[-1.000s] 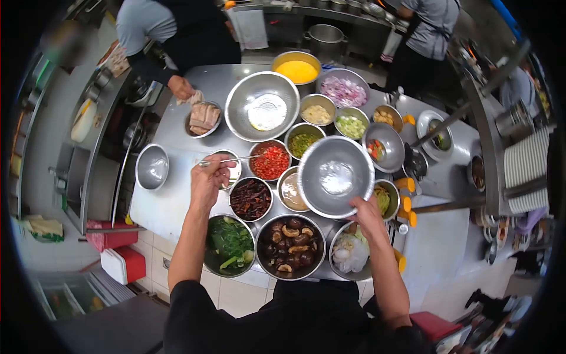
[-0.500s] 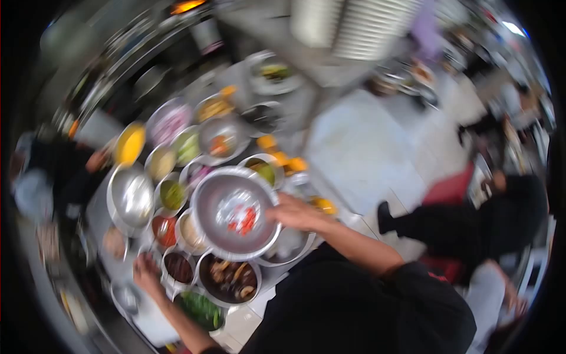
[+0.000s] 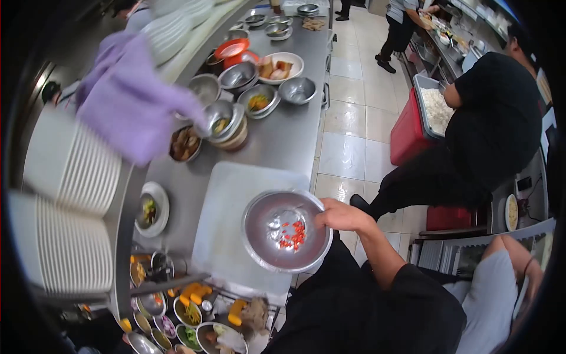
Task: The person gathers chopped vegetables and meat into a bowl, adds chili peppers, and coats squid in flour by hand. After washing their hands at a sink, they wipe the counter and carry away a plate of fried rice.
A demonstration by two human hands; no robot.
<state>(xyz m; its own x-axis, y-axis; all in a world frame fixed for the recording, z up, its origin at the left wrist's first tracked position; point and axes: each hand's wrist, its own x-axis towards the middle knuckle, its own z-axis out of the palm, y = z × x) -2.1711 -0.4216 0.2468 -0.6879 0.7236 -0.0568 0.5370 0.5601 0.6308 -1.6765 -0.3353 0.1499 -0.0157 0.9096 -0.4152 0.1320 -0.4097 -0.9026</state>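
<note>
My right hand point(image 3: 342, 215) is closed on the right rim of a metal mixing bowl point(image 3: 262, 236), its thumb over the edge. Chopped red pieces, like chili or pepper, point(image 3: 295, 235) lie in the bottom of the bowl, slightly right of its middle. Beneath the bowl in this view is a large white cutting board point(image 3: 221, 200) on the steel counter. My left hand is out of the picture.
Ingredient bowls, one with cut vegetables point(image 3: 187, 310), crowd the lower left. Stacked white plates point(image 3: 88, 171) and a purple cloth point(image 3: 127, 97) are at left. Further bowls point(image 3: 237, 75) line the counter. A person in black point(image 3: 495, 112) stands right beside a rice tub point(image 3: 435, 109).
My view has swung right, away from the ingredient bowls. My right hand has carried the mixing bowl from above them to over the cutting board. My left hand has left the view.
</note>
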